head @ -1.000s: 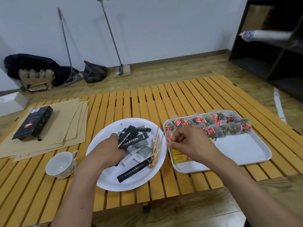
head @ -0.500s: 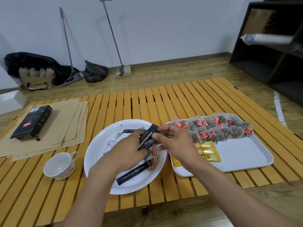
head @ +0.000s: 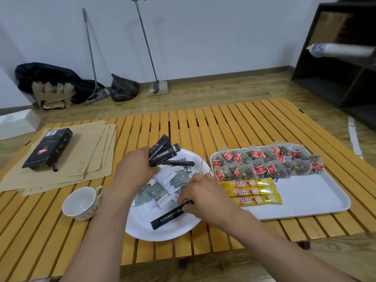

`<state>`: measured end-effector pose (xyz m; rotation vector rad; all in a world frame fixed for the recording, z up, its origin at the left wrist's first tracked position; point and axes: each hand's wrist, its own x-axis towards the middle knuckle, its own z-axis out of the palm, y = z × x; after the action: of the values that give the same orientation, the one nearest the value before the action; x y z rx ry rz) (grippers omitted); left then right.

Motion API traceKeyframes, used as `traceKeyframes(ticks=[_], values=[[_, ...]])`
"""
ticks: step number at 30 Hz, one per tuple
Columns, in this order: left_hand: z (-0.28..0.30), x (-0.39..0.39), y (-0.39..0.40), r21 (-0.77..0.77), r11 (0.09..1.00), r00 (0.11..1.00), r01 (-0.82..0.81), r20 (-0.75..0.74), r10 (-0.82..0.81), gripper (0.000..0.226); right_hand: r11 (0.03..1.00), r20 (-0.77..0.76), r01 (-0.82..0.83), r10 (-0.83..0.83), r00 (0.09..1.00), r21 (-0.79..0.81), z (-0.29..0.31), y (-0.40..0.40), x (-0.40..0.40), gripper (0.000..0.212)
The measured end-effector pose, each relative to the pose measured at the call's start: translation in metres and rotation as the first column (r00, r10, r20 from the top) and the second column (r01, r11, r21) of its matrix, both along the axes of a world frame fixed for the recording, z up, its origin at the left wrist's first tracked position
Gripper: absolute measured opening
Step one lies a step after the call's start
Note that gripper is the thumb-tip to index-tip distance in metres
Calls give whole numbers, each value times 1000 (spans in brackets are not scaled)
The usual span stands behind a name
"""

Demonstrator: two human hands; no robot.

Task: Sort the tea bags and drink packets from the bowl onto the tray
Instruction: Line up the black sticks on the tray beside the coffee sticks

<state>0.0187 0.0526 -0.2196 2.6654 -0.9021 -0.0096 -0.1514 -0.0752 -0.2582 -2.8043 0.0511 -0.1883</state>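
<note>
The table (head: pixel 234 123) carries the work. On the tray (head: pixel 317 198) the tea bags (head: pixel 266 163) already lie in rows, with three yellow packets (head: pixel 254 192) beside them, so a good part seems done. In the bowl (head: pixel 142 226) square sachets (head: pixel 173 180) and black sticks are left. The left hand (head: pixel 134 169) grips a bundle of black sticks (head: pixel 162 152); the right hand (head: pixel 203 196) pinches one black stick (head: pixel 166 217). A cup (head: pixel 81 203), a black box (head: pixel 48 148) and brown envelopes (head: pixel 85 159) stay aside, not in the way.

Bare tray (head: pixel 309 192) floor lies open right of the yellow packets (head: pixel 252 192), below the tea bags (head: pixel 266 163); between bowl (head: pixel 142 226) and tray only a narrow strip of tabletop (head: pixel 213 127), toothpicks (head: pixel 201 163) standing there
</note>
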Motion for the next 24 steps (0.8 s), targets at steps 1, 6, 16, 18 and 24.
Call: traceKeyframes(ticks=[1, 6, 16, 18, 24], values=[[-3, 2, -6, -33, 999, 999, 26, 31, -25, 18, 999, -2, -25, 25, 1000, -46, -2, 2, 2, 22], [-25, 5, -30, 9, 991, 990, 130, 49, -131, 16, 996, 34, -76, 78, 996, -54, -9, 7, 6, 23], [-21, 7, -27, 18, 995, 991, 96, 90, -98, 22, 932, 208, -36, -43, 977, 362, 10, -8, 2, 20], [-7, 4, -22, -14, 997, 992, 77, 99, -75, 22, 866, 187, 16, -126, 974, 500, 22, -24, -4, 18], [32, -42, -29, -505, 861, 851, 54, -428, -305, 8, 379, -20, 217, -461, 887, 900, 51, -75, -50, 20]])
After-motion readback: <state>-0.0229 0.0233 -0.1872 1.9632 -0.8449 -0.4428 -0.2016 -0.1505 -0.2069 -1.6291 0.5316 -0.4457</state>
